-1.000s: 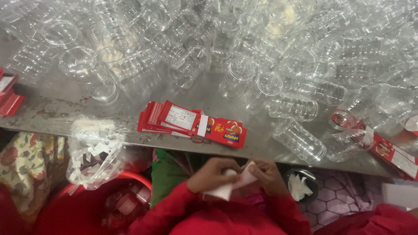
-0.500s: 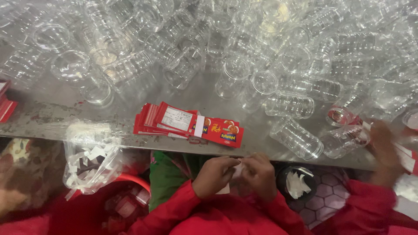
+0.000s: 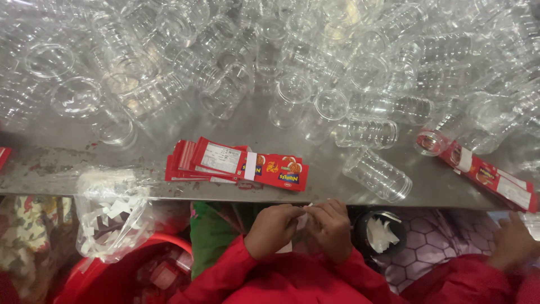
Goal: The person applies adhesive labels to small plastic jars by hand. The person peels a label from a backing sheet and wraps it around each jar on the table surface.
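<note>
My left hand (image 3: 273, 228) and my right hand (image 3: 333, 226) meet just below the steel table's front edge (image 3: 337, 198), both in red sleeves. Between their fingertips they pinch a small white paper strip (image 3: 301, 217), mostly hidden by the fingers. Right above the hands, a fanned stack of red labels (image 3: 236, 163) lies on the table. A clear plastic jar (image 3: 377, 174) lies on its side just right of the stack.
A big heap of clear plastic jars (image 3: 292, 62) covers the back of the table. More red labels (image 3: 489, 174) lie at the right, near another person's hand (image 3: 514, 242). A clear bag of white scraps (image 3: 112, 217), a red bucket (image 3: 140, 264) and a black pot (image 3: 382, 233) sit below the table.
My hands have closed tighter around the white strip, which now shows less. The other person's hand has drawn back from the right-hand labels to below the table edge.
</note>
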